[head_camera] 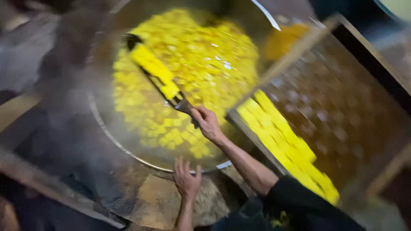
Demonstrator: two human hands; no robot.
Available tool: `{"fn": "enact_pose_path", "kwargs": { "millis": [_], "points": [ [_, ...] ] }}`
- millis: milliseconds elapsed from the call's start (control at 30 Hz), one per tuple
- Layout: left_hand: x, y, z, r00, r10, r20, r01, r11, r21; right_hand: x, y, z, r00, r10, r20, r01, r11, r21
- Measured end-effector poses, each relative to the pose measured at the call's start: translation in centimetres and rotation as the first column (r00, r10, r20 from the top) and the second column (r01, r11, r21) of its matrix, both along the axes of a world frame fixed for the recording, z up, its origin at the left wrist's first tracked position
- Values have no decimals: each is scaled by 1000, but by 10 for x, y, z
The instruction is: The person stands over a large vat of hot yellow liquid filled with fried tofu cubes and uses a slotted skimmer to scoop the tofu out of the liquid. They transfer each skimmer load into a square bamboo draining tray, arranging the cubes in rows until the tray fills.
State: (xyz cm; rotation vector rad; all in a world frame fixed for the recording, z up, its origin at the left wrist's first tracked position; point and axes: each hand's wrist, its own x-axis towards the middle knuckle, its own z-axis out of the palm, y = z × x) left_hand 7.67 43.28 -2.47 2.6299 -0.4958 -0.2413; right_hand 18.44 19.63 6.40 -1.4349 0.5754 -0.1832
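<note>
At the far left of the frame the view is dark and blurred, with steam or smoke drifting over it; nothing there can be told apart.

Left of centre and filling the upper middle of the frame is a large round metal pan [112, 139], full of small yellow cubes [201, 55] packed close together. A long-handled flat scoop [155, 72] lies slanted across the pan from upper left to lower right, its blade loaded with a row of the same yellow pieces.

At the bottom centre, the left hand [186, 177] rests flat on the stained, rough surface [156, 201] just below the pan's near rim, its fingers spread open and holding nothing, the tips reaching up to the rim.

Just right of it and higher, the right hand [207, 123] has its fingers closed around the lower end of the scoop's handle, over the pan's lower right part. The forearm runs down to a dark sleeve [299, 205] at the bottom right.

On the right, a wooden-framed tray [291, 55] lies at a slant, its corner close beside the right hand. A band of yellow blocks [287, 145] lies along its lower left edge; the rest of its floor is brown and bare.
</note>
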Motion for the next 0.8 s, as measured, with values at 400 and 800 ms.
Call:
{"fn": "enact_pose_path", "kwargs": {
  "millis": [400,800],
  "points": [
    [-52,-22,13,970,77,231,-45,989,-139,-448,-163,83,907,-298,-299,68,802,-593],
    [-62,-180,78,885,-257,389,424,789,-444,-662,-178,92,778,-449,-440,-193,495,-847]
  ]
}}
